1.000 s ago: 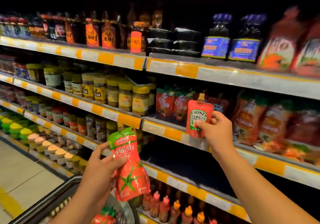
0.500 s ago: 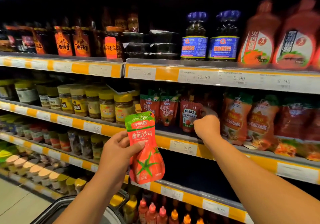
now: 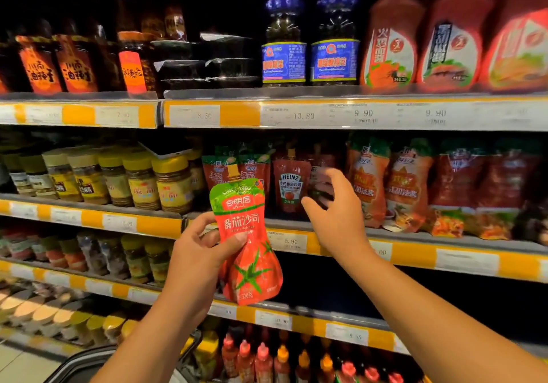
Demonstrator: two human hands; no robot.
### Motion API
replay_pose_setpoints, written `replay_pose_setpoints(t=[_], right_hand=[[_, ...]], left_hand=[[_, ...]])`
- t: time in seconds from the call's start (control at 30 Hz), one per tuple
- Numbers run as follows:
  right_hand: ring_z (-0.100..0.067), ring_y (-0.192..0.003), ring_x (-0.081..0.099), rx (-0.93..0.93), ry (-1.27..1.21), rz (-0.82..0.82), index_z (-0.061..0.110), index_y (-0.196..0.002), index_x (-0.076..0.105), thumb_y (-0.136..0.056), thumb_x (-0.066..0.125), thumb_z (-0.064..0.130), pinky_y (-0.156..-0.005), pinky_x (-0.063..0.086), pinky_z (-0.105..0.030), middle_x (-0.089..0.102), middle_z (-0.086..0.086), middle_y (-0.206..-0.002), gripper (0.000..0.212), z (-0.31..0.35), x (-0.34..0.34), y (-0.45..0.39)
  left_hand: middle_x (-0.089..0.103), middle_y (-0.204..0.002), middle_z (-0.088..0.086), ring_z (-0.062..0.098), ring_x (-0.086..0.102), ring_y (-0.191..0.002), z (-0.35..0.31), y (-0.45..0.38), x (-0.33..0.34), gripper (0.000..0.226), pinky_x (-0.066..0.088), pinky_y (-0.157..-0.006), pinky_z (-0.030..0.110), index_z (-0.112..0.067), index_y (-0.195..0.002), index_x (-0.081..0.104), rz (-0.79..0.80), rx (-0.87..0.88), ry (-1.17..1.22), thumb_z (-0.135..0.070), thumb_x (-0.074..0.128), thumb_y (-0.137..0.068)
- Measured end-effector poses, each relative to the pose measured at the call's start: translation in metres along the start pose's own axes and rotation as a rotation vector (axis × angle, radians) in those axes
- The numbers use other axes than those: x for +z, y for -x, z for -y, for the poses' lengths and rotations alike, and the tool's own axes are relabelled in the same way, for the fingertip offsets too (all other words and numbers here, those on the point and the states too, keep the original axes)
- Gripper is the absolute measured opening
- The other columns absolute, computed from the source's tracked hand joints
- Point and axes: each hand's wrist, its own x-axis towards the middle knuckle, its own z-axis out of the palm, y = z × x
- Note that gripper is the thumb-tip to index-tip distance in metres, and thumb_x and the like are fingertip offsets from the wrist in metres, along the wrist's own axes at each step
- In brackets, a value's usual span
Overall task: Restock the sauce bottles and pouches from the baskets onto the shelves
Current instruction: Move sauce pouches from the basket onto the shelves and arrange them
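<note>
Head cam: left hand [image 3: 195, 252] pinches tomato pouch [image 3: 247, 246]; right hand [image 3: 336, 216] spread, empty, just right of it, near Heinz pouch [image 3: 290, 188] on shelf [image 3: 415, 252].

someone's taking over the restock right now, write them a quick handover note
Left hand: grips a tomato pouch, held upright in front of the middle shelf.
Right hand: open, holds nothing, beside the Heinz pouch.
Done: Heinz pouch stands on the middle shelf.
Left: shelve the tomato pouch, probably with the similar pouches left of the Heinz one, then fetch more from the basket at bottom left.
</note>
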Motion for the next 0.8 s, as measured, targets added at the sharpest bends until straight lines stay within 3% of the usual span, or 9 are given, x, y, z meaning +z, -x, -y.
replay_pose_setpoints(t=[0.1, 0.23, 0.33, 0.43, 0.6, 0.7, 0.8], right_hand=[[-0.01, -0.101, 0.069, 0.029, -0.275, 0.196, 0.031, -0.113, 0.067, -0.092, 0.076, 0.022, -0.087, 0.058, -0.03, 0.072, 0.009, -0.106, 0.025, 0.003, -0.021, 0.039], [-0.016, -0.101, 0.074, 0.196, -0.414, 0.498, 0.034, -0.126, 0.062, -0.081, 0.085, 0.032, -0.087, 0.06, -0.029, 0.074, 0.006, -0.112, 0.05, -0.011, -0.036, 0.09], [-0.016, -0.109, 0.073, 0.208, -0.391, 0.458, 0.037, -0.127, 0.062, -0.083, 0.086, 0.027, -0.094, 0.06, -0.039, 0.074, 0.003, -0.119, 0.051, -0.023, -0.046, 0.112], [-0.017, -0.108, 0.073, 0.224, -0.411, 0.381, 0.039, -0.122, 0.065, -0.083, 0.085, 0.02, -0.093, 0.061, -0.043, 0.076, 0.003, -0.117, 0.048, -0.033, -0.058, 0.126], [-0.021, -0.105, 0.075, 0.303, -0.43, 0.359, 0.033, -0.119, 0.069, -0.085, 0.084, 0.016, -0.088, 0.062, -0.044, 0.077, 0.001, -0.115, 0.041, -0.049, -0.072, 0.153], [-0.016, -0.103, 0.075, 0.347, -0.378, 0.415, 0.026, -0.12, 0.067, -0.085, 0.085, 0.015, -0.086, 0.063, -0.036, 0.077, 0.005, -0.113, 0.041, -0.06, -0.069, 0.166], [-0.015, -0.1, 0.076, 0.391, -0.382, 0.486, 0.022, -0.118, 0.067, -0.084, 0.085, 0.015, -0.081, 0.063, -0.03, 0.078, 0.006, -0.11, 0.04, -0.064, -0.053, 0.177]], left_hand=[[0.076, -0.112, 0.012, 0.033, 0.075, -0.102, 0.004, 0.007, 0.016, 0.041, 0.061, -0.074, 0.042, -0.029, -0.111, 0.068, 0.033, 0.012, 0.015, -0.02, 0.088, -0.076], [0.076, -0.112, 0.013, 0.033, 0.074, -0.104, 0.014, 0.022, 0.047, 0.043, 0.06, -0.084, 0.053, -0.026, -0.113, 0.069, 0.077, 0.03, 0.009, -0.016, 0.088, -0.075], [0.077, -0.11, 0.011, 0.03, 0.075, -0.103, 0.023, 0.037, 0.072, 0.041, 0.061, -0.087, 0.05, -0.027, -0.111, 0.07, 0.113, 0.032, -0.015, -0.014, 0.087, -0.075], [0.078, -0.109, 0.007, 0.024, 0.075, -0.104, 0.031, 0.05, 0.09, 0.039, 0.062, -0.088, 0.044, -0.03, -0.108, 0.072, 0.158, 0.041, -0.09, -0.009, 0.086, -0.079], [0.074, -0.12, -0.002, 0.015, 0.069, -0.115, 0.04, 0.07, 0.086, 0.037, 0.058, -0.092, 0.038, -0.033, -0.121, 0.07, 0.261, 0.02, -0.226, -0.025, 0.083, -0.087], [0.075, -0.119, -0.002, 0.014, 0.069, -0.115, 0.053, 0.082, 0.04, 0.028, 0.058, -0.091, 0.035, -0.03, -0.123, 0.07, 0.117, -0.019, -0.271, -0.022, 0.07, -0.097], [0.078, -0.107, 0.005, 0.021, 0.074, -0.104, 0.074, 0.097, -0.032, 0.016, 0.06, -0.085, 0.04, -0.02, -0.112, 0.074, -0.185, -0.126, -0.3, -0.017, 0.068, -0.097]])
